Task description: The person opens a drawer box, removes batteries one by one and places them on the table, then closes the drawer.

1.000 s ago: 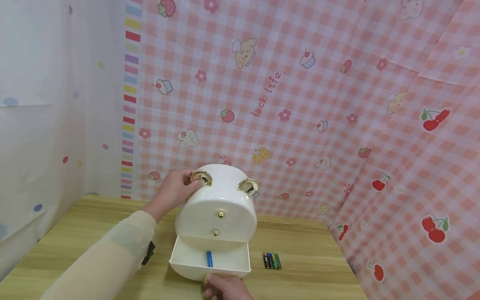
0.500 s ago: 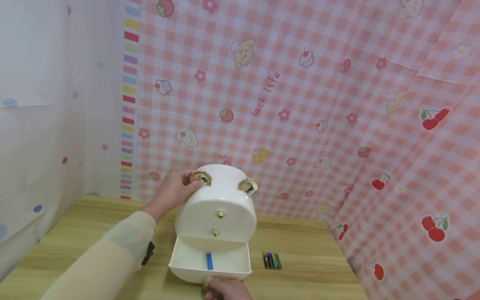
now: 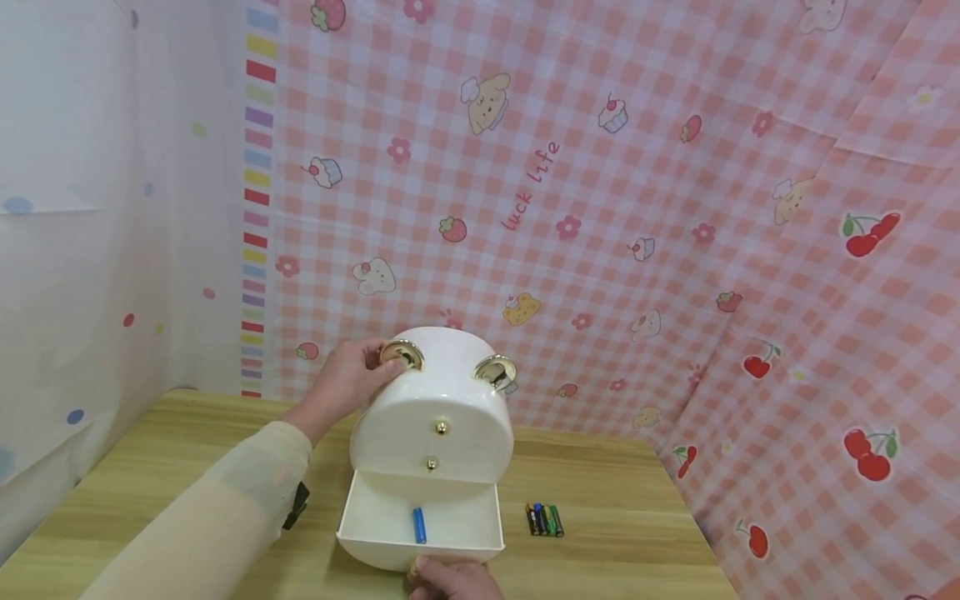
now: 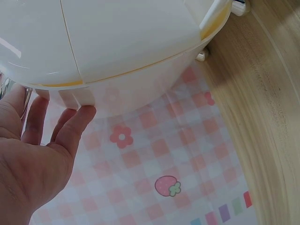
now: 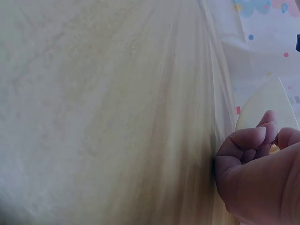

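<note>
A white mini drawer cabinet with two gold-rimmed round ornaments on top stands on the table. My left hand grips its upper left side, thumb at the left gold ornament. In the left wrist view, fingertips press the cabinet's white back. The bottom drawer is pulled out, and one blue battery lies inside. At the front of that drawer my right hand pinches its small knob, mostly hidden by the fingers. In the right wrist view, the right hand has curled fingers near the white drawer front.
Several batteries lie side by side on the wooden table, right of the drawer. Two gold knobs, upper and lower, mark the closed drawers. A pink checked cloth hangs behind the table.
The bottom drawer has slid slightly farther out toward me, with my right hand on its knob. The blue battery inside has shifted forward with it. My left hand keeps its place.
</note>
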Tool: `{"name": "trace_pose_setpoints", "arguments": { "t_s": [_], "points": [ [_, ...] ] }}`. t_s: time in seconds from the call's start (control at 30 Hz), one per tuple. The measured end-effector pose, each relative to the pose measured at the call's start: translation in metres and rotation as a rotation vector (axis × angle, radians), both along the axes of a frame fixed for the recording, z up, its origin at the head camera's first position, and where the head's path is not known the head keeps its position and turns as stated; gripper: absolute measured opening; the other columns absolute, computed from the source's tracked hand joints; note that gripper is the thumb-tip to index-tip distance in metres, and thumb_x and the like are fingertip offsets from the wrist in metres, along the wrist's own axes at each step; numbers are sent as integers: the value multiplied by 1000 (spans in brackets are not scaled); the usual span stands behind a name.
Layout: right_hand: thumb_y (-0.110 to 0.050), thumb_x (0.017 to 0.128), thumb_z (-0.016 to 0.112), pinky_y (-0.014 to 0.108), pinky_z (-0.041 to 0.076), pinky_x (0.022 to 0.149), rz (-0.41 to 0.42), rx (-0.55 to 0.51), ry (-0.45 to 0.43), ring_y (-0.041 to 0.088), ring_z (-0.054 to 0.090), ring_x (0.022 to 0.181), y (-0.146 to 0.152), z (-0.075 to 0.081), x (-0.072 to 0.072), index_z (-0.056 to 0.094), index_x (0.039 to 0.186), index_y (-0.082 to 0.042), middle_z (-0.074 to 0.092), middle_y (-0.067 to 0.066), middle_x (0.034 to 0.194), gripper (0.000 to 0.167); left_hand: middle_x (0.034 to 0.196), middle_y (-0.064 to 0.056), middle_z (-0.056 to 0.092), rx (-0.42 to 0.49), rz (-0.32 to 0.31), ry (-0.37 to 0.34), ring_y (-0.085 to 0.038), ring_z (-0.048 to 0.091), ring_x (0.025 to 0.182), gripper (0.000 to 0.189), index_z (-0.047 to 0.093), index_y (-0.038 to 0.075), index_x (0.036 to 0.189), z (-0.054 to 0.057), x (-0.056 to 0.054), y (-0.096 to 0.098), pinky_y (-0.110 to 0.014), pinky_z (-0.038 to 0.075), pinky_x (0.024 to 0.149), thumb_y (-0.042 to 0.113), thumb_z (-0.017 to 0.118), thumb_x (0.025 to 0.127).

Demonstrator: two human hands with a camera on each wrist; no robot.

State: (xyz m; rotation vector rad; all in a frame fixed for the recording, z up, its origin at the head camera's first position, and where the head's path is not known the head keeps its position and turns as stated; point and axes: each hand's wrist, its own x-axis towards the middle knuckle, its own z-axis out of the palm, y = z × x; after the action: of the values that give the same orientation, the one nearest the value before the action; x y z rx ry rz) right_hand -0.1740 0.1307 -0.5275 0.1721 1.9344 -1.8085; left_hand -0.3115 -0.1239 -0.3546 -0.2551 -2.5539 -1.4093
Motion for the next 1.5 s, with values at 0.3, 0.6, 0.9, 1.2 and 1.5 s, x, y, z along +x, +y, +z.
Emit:
{"name": "trace_pose_setpoints", "arguments": {
  "t_s": [0.3,0.6,0.9,1.2,1.5],
  "points": [
    [-42,97,78,19,52,60,-9,-17,14,4,67,63,0,-2,3,82,100,-6,77,-4,75,36,93,-7,71,-11,-9,10,-18,60,81,17,69,10,101,2,1,0,-28,50,67,27,72,104],
    [-42,97,78,18,55,61,4,-49,-32,4,69,65,2,1,5,81,103,-6,77,-4,77,37,94,-8,72,-9,-13,15,-18,61,81,18,70,10,104,1,0,0,-28,51,67,28,73,104],
    [-40,97,79,18,54,60,-3,-82,-40,4,69,63,1,2,8,81,101,-5,76,-5,74,35,95,-8,73,-19,-11,25,-18,61,81,18,70,10,104,0,-1,-1,-29,52,68,28,73,104],
    [-40,98,78,17,53,60,13,-73,-32,3,68,63,1,1,7,81,101,-6,76,-6,74,35,90,-7,71,-21,-16,34,-17,59,77,19,68,10,99,0,0,-1,-28,50,65,28,73,104],
    [-44,93,82,20,56,64,31,-41,-25,6,71,69,3,1,4,82,103,-5,77,-4,78,41,93,-8,72,-15,-14,27,-18,60,80,18,69,10,102,0,1,-1,-29,51,66,28,72,104]
  ]
}}
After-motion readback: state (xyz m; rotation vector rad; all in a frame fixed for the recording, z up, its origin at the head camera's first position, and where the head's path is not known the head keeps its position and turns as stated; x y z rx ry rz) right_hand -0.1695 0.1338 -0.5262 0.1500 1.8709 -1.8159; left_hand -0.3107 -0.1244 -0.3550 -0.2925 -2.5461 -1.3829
